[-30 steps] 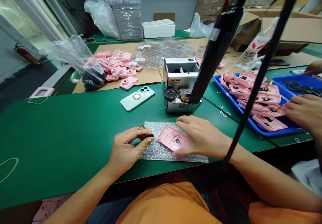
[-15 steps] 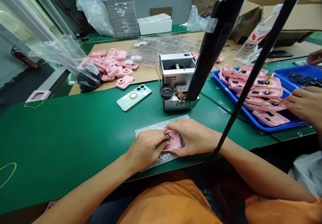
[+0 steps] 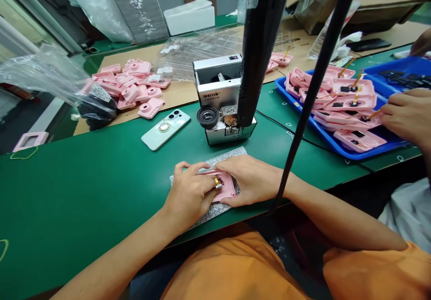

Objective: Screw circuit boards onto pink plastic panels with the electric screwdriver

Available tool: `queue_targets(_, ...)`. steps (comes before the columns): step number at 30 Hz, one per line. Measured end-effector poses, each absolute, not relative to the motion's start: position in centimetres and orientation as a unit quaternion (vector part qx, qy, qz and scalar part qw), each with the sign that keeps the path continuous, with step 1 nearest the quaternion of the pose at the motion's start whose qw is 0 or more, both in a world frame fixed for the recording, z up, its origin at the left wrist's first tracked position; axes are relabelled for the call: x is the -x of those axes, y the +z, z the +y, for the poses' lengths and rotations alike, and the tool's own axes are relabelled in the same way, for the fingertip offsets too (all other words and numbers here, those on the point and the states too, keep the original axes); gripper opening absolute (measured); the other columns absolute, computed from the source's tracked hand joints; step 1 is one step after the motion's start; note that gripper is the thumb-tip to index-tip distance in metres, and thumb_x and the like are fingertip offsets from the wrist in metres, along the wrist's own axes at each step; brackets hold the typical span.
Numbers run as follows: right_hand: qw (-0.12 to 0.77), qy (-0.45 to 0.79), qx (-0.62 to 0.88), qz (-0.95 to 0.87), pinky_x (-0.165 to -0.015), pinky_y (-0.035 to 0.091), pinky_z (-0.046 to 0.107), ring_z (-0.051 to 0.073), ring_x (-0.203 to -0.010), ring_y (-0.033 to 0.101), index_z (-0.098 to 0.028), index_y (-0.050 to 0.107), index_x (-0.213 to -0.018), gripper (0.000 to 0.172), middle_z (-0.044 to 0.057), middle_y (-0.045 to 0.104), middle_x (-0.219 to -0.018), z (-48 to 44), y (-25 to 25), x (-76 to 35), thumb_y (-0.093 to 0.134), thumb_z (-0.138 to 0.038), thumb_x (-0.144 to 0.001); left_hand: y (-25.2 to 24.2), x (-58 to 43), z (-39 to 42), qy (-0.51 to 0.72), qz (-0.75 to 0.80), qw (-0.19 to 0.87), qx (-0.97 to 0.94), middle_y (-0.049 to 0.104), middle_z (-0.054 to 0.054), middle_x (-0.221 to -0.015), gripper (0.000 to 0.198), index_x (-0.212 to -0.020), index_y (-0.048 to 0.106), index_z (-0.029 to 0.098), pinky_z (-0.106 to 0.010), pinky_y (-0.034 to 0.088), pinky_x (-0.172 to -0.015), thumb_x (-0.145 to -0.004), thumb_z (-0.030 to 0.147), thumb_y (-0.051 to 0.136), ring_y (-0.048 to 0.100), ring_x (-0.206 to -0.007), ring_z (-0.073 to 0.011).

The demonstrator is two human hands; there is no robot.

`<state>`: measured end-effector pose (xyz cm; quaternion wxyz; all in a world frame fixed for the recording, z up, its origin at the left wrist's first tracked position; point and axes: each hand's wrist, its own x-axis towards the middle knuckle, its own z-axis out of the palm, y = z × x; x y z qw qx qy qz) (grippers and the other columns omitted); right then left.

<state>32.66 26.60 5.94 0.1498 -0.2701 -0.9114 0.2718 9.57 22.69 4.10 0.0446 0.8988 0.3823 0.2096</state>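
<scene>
Many pink casings (image 3: 150,108), green workbench (image 3: 84,192)

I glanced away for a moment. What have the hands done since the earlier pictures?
The left hand has moved right, from holding a small gold strip above the bubble wrap to pressing it onto the pink casing. The right hand has closed on the casing's right side, so both hands are on it. The phone and silver machine stayed put.
</scene>
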Motion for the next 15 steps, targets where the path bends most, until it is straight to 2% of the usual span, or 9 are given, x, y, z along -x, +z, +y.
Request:
queue_targets(3,0.189,0.279,0.256,-0.906,-0.072,0.051,0.033,0.024,-0.085,0.074,-0.019,0.072,-0.105,0.025,0.005,0.079,-0.099,27.2,7.0,-34.4,0.088,-0.032,-0.090,4.6,-9.1,22.8,0.182,0.340,0.038,-0.922,0.085,-0.005,-0.107,0.021,-0.095,0.080,0.021,-0.049,0.043,-0.101,-0.105,0.018,0.062,0.073,-0.123,-0.0318)
queue_targets(5,0.300,0.225,0.327,-0.867,-0.074,0.054,0.033,0.022,-0.081,0.074,-0.021,0.073,-0.096,0.014,0.003,0.077,-0.089,28.2,8.0,-35.7,0.081,-0.032,-0.097,5.2,-8.7,22.7,0.172,0.340,0.042,-0.924,0.081,-0.011,-0.124,0.026,-0.100,0.083,0.022,-0.049,0.048,-0.100,-0.108,0.024,0.058,0.070,-0.126,-0.0325)
queue_targets(6,0.379,0.175,0.378,-0.827,-0.074,0.055,0.033,0.022,-0.079,0.072,-0.022,0.071,-0.091,0.017,0.002,0.075,-0.085,28.9,8.6,-36.3,0.078,-0.033,-0.100,5.5,-8.5,22.6,0.168,0.351,0.050,-0.920,0.076,-0.014,-0.133,0.028,-0.104,0.085,0.023,-0.049,0.050,-0.100,-0.109,0.029,0.057,0.068,-0.128,-0.0333)
queue_targets(7,0.450,0.121,0.423,-0.777,-0.074,0.055,0.033,0.021,-0.080,0.071,-0.022,0.068,-0.089,0.020,0.002,0.073,-0.086,29.7,9.1,-36.6,0.077,-0.035,-0.102,5.8,-8.3,22.5,0.162,0.363,0.061,-0.915,0.071,-0.017,-0.142,0.029,-0.109,0.086,0.025,-0.051,0.052,-0.101,-0.109,0.035,0.059,0.066,-0.131,-0.0346)
queue_targets(9,0.531,0.047,0.462,-0.709,-0.080,0.057,0.034,0.022,-0.093,0.071,-0.023,0.065,-0.100,0.025,0.005,0.073,-0.100,31.7,10.0,-36.8,0.082,-0.040,-0.099,6.2,-7.9,22.5,0.142,0.380,0.088,-0.910,0.062,-0.020,-0.151,0.032,-0.117,0.086,0.028,-0.056,0.054,-0.104,-0.103,0.051,0.068,0.062,-0.136,-0.0390)
queue_targets(11,0.548,0.071,0.434,-0.711,-0.087,0.059,0.036,0.024,-0.104,0.071,-0.022,0.063,-0.116,0.042,0.006,0.073,-0.115,33.7,10.5,-36.2,0.089,-0.047,-0.094,6.4,-7.6,22.7,0.117,0.368,0.114,-0.916,0.064,-0.019,-0.149,0.040,-0.123,0.084,0.028,-0.057,0.055,-0.105,-0.096,0.058,0.076,0.062,-0.136,-0.0399)
queue_targets(12,0.546,0.112,0.411,-0.721,-0.087,0.060,0.036,0.024,-0.103,0.072,-0.022,0.063,-0.119,0.047,0.006,0.073,-0.114,34.5,10.7,-35.8,0.090,-0.051,-0.093,6.4,-7.6,23.0,0.109,0.356,0.122,-0.920,0.067,-0.018,-0.144,0.041,-0.123,0.083,0.027,-0.055,0.056,-0.104,-0.095,0.057,0.077,0.065,-0.132,-0.0383)
queue_targets(13,0.544,0.154,0.393,-0.725,-0.083,0.061,0.035,0.022,-0.096,0.073,-0.021,0.065,-0.114,0.046,0.004,0.074,-0.106,35.1,10.9,-35.2,0.090,-0.053,-0.092,6.3,-7.6,23.2,0.104,0.345,0.127,-0.924,0.071,-0.017,-0.138,0.039,-0.122,0.083,0.026,-0.052,0.057,-0.103,-0.096,0.054,0.078,0.068,-0.126,-0.0359)
queue_targets(15,0.540,0.213,0.387,-0.716,-0.069,0.060,0.031,0.019,-0.076,0.070,-0.020,0.067,-0.093,0.042,0.001,0.071,-0.084,35.5,11.3,-34.2,0.091,-0.054,-0.090,6.0,-7.9,23.7,0.104,0.338,0.121,-0.928,0.075,-0.015,-0.129,0.033,-0.119,0.083,0.025,-0.048,0.057,-0.098,-0.098,0.049,0.076,0.072,-0.114,-0.0314)
